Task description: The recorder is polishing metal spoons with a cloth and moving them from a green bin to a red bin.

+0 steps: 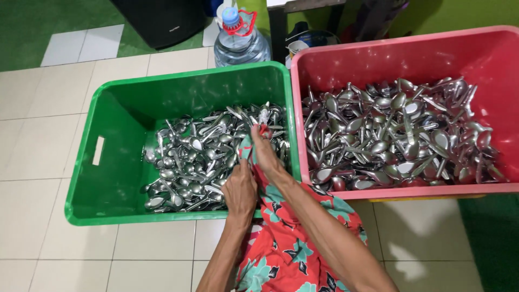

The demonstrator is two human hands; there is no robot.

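Two crates stand side by side on the tiled floor (48, 140), walls touching. The green crate (116, 162) sits at 9 o'clock from frame centre; the red crate (400, 57) sits at 3 o'clock. Each holds one heap of metal spoons: the green-crate spoons (200, 162) cover its right half, the red-crate spoons (394, 135) cover nearly its whole bottom. Individual spoons are too many and too tangled to count.

One patterned red cloth (286, 243) runs from 6 o'clock up over the green crate's near rim into the heap. The left hand (239, 190) is closed around the cloth at that rim. The right hand (266, 151), at 12 o'clock from the left hand, is pinched shut on the cloth's end, resting on the spoons beside the dividing walls. Whether a spoon lies inside the cloth cannot be determined.

One clear water bottle (240, 43) stands at 12 o'clock behind the crates.
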